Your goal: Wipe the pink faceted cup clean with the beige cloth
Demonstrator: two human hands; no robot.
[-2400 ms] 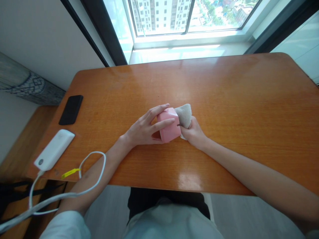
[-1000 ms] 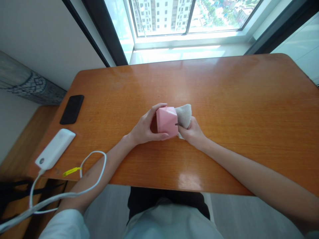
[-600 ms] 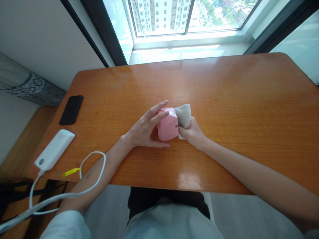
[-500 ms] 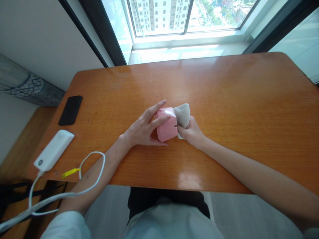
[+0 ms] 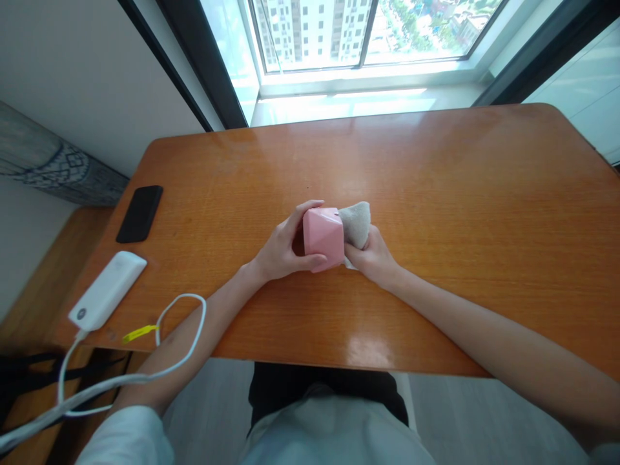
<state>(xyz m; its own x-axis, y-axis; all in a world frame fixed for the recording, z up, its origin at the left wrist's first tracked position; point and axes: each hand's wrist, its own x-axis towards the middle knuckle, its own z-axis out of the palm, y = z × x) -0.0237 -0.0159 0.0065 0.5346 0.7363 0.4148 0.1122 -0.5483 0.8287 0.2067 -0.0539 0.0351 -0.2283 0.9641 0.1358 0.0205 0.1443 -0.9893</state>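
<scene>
- Your left hand (image 5: 281, 248) grasps a pink faceted box (image 5: 323, 237), fingers curled around it, over the middle of the orange wooden table (image 5: 436, 194).
- Your right hand (image 5: 372, 259) clenches a beige cloth (image 5: 357, 225) against the box's right side.
- Near the table's left edge lie a black phone (image 5: 139, 213) and a white power bank (image 5: 106, 290).

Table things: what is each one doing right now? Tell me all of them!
left hand, holding the pink faceted block
pink faceted block, touching the beige cloth
right hand, holding the beige cloth
beige cloth, bunched up
black phone, lying flat
white power bank, lying flat
white cable, plugged into the power bank
</scene>
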